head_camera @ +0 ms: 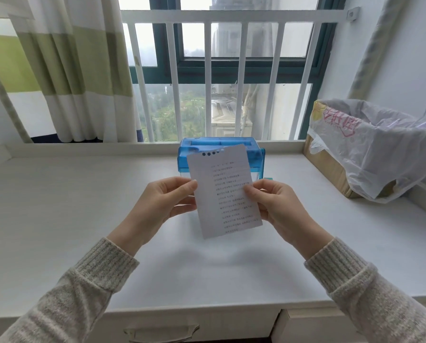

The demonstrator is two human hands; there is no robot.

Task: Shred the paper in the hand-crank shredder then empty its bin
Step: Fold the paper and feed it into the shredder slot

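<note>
A thin white sheet of printed paper with a row of dark dots near its top edge is held upright above the smooth white desk, long axis vertical and tipped slightly left. The left hand pinches its left edge; the right hand pinches its right. Just behind stands the translucent blue plastic hand-crank shredder. A crinkled plastic-lined cardboard box sits at the right.

Domestic room in a high-rise flat. Evidence: white tabletop set against a barred window overlooking distant greenery, striped green-and-white curtain, outdoor air-conditioning unit, cardboard box lined with a plastic bag.
</note>
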